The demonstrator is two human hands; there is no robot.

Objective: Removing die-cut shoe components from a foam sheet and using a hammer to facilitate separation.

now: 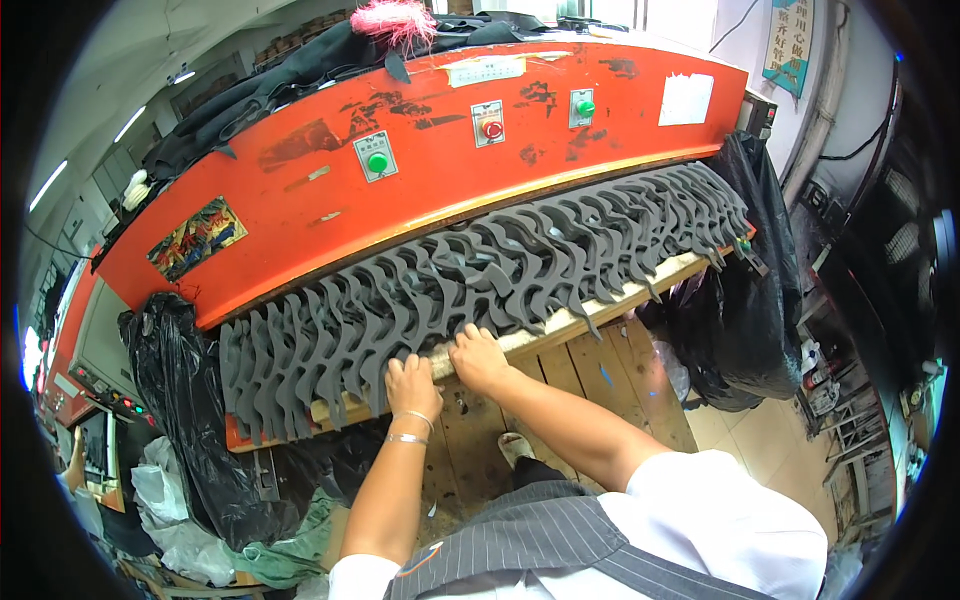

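Observation:
A wide dark grey sheet (380, 310), cut into wavy strips with many gaps, lies across a pale board (525, 340) beneath the red machine. Its ragged strips overhang the board's front edge in places. My left hand (412, 385), with bands on its wrist, is closed at the sheet's front edge, left of the middle. Close beside it on the right, my right hand (478, 355) is closed at the same edge, knuckles up. The fingertips of both are partly hidden, but they appear to pinch the sheet's edge.
The red machine beam (440, 150) spans the far side, with green buttons (377, 162) and a red button (491, 129). Black plastic bags hang at the left (185, 400) and right (745, 320). Dark material (265, 85) lies on top. A wooden platform (560, 375) is below.

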